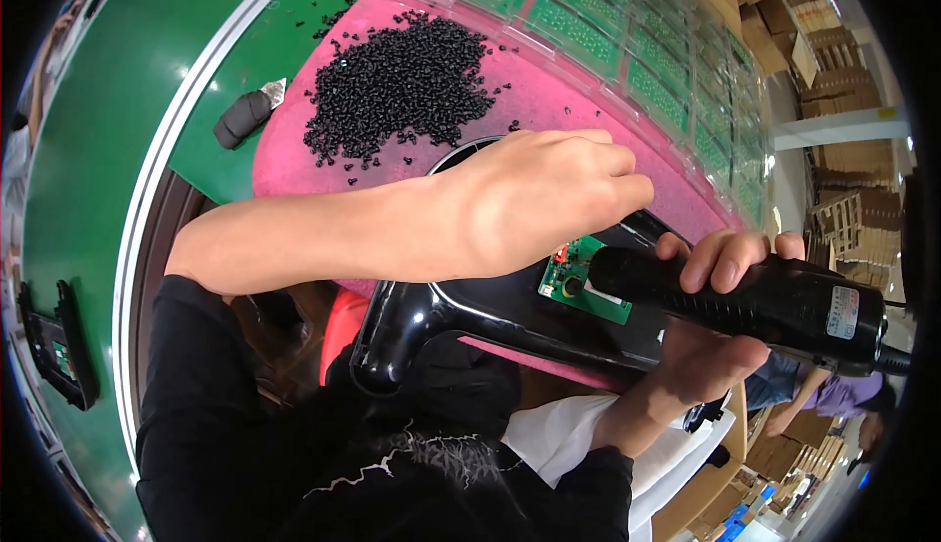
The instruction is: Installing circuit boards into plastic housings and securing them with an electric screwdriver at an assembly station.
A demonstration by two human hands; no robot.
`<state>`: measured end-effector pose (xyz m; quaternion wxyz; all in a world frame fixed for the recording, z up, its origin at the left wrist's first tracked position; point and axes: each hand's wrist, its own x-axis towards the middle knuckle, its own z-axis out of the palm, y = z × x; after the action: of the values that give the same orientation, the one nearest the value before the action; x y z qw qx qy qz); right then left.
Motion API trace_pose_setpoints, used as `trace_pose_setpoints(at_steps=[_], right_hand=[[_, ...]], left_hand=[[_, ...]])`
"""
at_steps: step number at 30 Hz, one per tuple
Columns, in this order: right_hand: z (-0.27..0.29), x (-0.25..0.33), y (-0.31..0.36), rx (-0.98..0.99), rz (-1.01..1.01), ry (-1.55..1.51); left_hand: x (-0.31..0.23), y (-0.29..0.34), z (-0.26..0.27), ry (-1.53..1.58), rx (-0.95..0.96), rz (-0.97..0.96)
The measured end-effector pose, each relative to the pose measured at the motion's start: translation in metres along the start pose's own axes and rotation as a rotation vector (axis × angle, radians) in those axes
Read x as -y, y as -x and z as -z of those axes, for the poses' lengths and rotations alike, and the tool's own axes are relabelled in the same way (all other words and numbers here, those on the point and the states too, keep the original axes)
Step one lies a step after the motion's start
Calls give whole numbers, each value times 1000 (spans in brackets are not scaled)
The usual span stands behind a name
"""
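My right hand (725, 260) is wrapped round a black electric screwdriver (765, 309), which lies nearly level with its cord trailing off to the right. The tool's front end hangs over a green circuit board (606, 309) and covers part of it. That board sits in a glossy black plastic housing (490, 312). Reaching across from the left, my left hand (564, 179) is closed above the housing, knuckles up. Its fingertips are turned away, so I cannot see what they hold. My left forearm hides part of the housing.
A large heap of small black screws (397, 86) lies on a pink mat (284, 155). Clear trays of green boards (627, 42) stand behind it. A dark grey wrapped bundle (241, 119) and another black part (59, 346) rest on the green table (78, 199). Another person works at right.
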<state>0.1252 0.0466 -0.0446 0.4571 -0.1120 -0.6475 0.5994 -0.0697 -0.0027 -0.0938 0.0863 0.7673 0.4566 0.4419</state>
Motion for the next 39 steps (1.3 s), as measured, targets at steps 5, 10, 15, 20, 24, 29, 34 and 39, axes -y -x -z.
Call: trace_pose_setpoints(at_steps=[5, 10, 15, 20, 24, 29, 34, 39], right_hand=[[0, -2, 0, 25, 11, 48], [-1, 7, 2, -18, 96, -135], [8, 15, 0, -33, 167, -198], [12, 20, 0, -29, 209, -255], [8, 20, 2, -67, 235, -256], [11, 18, 1, 60, 236, -272], [8, 15, 1, -43, 84, -200], [14, -1, -3, 72, 36, -236]], left_hand=[[0, 0, 2, 6, -32, -20], [1, 0, 0, 130, 50, 34], [-1, 1, 4, 173, 261, 51], [-1, -5, 3, 307, 322, 102], [-6, -9, 8, 407, 340, 227], [-2, -7, 4, 457, 306, 180], [-2, -6, 1, 249, 164, 155], [-7, -8, 1, 170, 21, 134]])
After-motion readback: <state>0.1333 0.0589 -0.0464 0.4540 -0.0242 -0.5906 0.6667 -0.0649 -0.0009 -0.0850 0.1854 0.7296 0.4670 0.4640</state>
